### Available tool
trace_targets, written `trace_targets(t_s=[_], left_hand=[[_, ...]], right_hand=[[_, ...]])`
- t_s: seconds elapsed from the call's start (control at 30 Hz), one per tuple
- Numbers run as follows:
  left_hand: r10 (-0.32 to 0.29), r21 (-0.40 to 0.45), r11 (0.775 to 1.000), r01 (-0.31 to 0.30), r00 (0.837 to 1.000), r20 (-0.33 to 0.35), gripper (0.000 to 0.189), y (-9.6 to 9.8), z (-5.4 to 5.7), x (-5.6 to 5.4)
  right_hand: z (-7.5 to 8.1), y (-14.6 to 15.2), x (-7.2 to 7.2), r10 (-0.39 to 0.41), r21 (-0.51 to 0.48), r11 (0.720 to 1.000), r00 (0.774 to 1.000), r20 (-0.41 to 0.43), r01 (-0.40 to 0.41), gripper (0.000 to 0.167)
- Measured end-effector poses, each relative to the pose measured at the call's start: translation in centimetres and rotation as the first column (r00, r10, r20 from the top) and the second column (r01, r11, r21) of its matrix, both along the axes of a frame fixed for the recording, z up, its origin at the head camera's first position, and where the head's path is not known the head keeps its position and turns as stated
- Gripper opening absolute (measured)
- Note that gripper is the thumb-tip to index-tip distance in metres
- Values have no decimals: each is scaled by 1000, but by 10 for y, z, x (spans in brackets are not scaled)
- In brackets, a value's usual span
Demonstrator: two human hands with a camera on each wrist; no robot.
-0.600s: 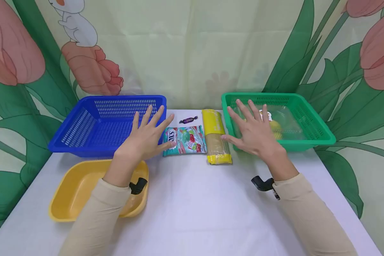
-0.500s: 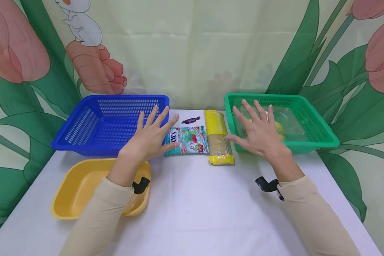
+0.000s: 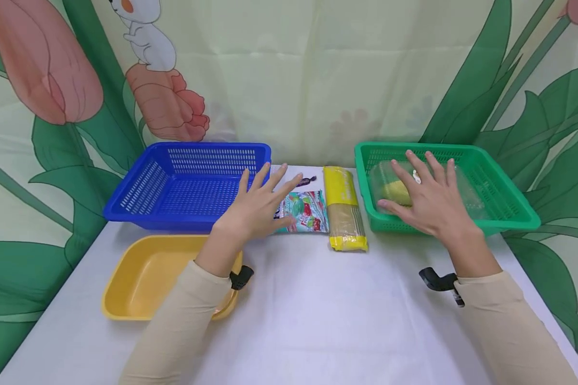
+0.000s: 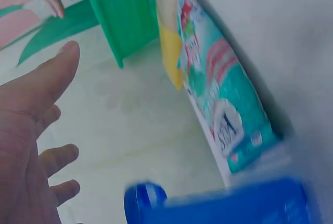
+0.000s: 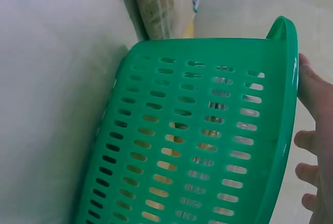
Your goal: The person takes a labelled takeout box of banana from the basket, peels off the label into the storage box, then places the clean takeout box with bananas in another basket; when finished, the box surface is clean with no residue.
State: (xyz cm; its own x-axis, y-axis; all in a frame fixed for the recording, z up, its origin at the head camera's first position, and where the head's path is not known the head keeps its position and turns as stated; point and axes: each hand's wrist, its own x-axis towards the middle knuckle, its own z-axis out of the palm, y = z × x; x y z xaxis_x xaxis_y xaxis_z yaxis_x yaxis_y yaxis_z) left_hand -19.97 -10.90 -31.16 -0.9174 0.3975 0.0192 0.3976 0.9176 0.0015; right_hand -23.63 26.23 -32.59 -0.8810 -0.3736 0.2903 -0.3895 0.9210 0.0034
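Note:
My left hand, fingers spread and holding nothing, hovers between the blue basket and a teal candy bag. Its thumb overlaps the bag in the head view; the bag's left end is hidden behind the hand. A small purple wrapped candy lies behind the bag. To the right lies a long yellow-and-clear packet of what looks like noodles. My right hand is spread over the green basket. Inside that basket, a clear plastic box with something yellow is partly covered by the hand.
A yellow basin stands in front of the blue basket, partly behind my left forearm. White cloth covers the table. A curtain printed with tulips and a rabbit hangs close behind the baskets.
The head view has turned left, so everything sits further right in it. Both hands have drifted right over the things, baring more of the yellow content. The objects on the table have not moved.

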Motion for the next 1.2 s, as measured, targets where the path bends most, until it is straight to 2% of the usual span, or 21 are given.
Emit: trace_targets(t_s=[0.3,0.4,0.6,0.8,0.9,1.03,1.2], left_hand=[[-28,30,999,27,999,37,92,28,-6,-6],[-55,38,998,53,998,40,90,35,-8,-8],[-132,72,989,130,991,19,83,47,-10,-15],[-196,91,977,193,980,20,79,65,-17,-22],[-201,104,975,197,979,30,77,72,-22,-24],[-179,130,977,172,983,46,75,78,-27,-26],[-208,185,964,191,975,76,75,89,-33,-31]], right_hand=[[0,10,-5,-10,0,1000,1000,3,10,85],[-2,17,-5,-19,-25,1000,1000,3,19,84],[-2,29,-8,-19,-90,996,998,-57,14,84],[-5,44,-9,-39,-129,991,999,-27,35,83],[-9,52,-10,-13,-145,989,998,-54,5,78],[-10,58,-17,26,-172,984,996,-86,-41,73],[-9,67,-24,5,-198,980,1000,-24,-9,74]])
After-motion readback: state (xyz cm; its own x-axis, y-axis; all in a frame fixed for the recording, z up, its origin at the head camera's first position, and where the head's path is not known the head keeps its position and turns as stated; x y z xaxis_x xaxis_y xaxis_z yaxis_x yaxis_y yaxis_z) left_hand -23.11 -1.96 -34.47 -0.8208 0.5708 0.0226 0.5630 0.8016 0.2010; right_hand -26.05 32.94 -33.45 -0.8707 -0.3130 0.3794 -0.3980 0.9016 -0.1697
